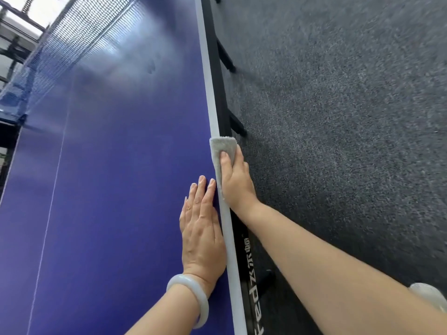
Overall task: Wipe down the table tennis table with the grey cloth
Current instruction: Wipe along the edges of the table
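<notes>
Your right hand grips the grey cloth, which looks soft and light, folded over the desk edge at the frame's centre, so hold it by that fold, while your left hand lies flat and open beside it.

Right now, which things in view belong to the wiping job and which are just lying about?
Job: small grey towelling cloth; blue table tennis table; right hand gripping the cloth over the table's white edge; left hand flat on the top.
Lying about: dark mesh net; speckled grey carpet; pale wrist bangle.
</notes>
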Motion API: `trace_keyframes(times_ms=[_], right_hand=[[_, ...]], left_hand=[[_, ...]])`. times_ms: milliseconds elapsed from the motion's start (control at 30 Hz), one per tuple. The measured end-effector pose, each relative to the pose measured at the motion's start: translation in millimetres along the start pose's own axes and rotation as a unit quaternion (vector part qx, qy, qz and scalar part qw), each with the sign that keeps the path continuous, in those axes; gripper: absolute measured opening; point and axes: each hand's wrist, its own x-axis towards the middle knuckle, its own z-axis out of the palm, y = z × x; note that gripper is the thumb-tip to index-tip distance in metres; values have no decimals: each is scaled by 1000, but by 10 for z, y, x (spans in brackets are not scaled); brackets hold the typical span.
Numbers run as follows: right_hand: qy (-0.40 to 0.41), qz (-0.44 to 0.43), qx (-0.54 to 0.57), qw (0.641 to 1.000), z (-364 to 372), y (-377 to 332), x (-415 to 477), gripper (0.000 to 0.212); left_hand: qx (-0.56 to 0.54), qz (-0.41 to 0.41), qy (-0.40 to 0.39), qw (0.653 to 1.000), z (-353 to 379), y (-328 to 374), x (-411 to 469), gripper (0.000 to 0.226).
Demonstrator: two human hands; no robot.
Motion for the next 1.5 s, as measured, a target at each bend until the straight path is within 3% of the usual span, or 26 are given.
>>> trace_keyframes(times_ms=[67,200,300,400,500,600,800,967,1300,1400,1500], right_hand=[[-11,-3,6,1000,10,17,24,65],[-14,-18,26,999,-68,419,-767,77],[-27,7,42,999,-96,633,-1144,63],[-2,12,37,999,-45,500,-844,64],[3,19,26,999,-15,119,-60,56],[-15,5,48,999,-5,-104,342,64],[-37,9,2,999,-79,339,-527,92],[22,30,-27,999,49,184,-356,68],[5,29,-55,998,2,-115,96,69],[-6,31,-55,998,-7,-101,126,70],[-15,31,-51,998,-19,-78,136,71]], left_hand=[[1,-2,-2,1000,-8,3,0,57],[0,-3,10,1000,-13,51,4,58],[6,-2,4,1000,-26,64,7,71],[15,-4,4,1000,-20,58,14,55],[18,-9,-2,1000,-21,60,6,55],[27,-8,-10,1000,-34,60,1,56],[34,-7,0,999,-37,106,25,55],[70,-6,-18,997,-25,99,44,56],[51,13,-23,998,-94,67,123,58],[18,51,-1,999,-210,-36,486,46],[24,39,7,999,-261,-92,1066,41]])
